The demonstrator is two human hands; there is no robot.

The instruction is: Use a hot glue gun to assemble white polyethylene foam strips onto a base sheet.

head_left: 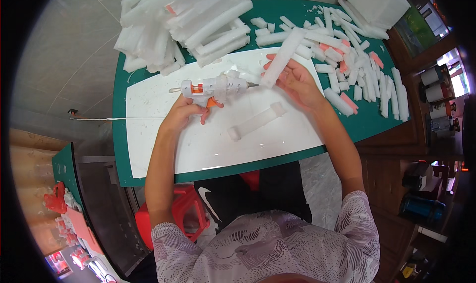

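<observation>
My left hand (182,111) is wrapped round the handle of a white hot glue gun (218,88) with an orange trigger. The gun's dark nozzle points right, its tip close to the lower end of a white foam strip (283,57). That strip is tilted up to the right, with my right hand (296,84) closed on it from behind and below. Some of the right fingers are hidden by the strip. Below the gun, another foam piece (255,121) lies on the white board (198,149), a flat strip with a small block at each end.
Long foam strips (183,25) are piled at the back left. Short white and pink offcuts (357,67) cover the right side of the green table (121,134). Foam slabs (374,5) stand at the back right. A white cord (119,118) runs left; a red stool (181,211) stands below.
</observation>
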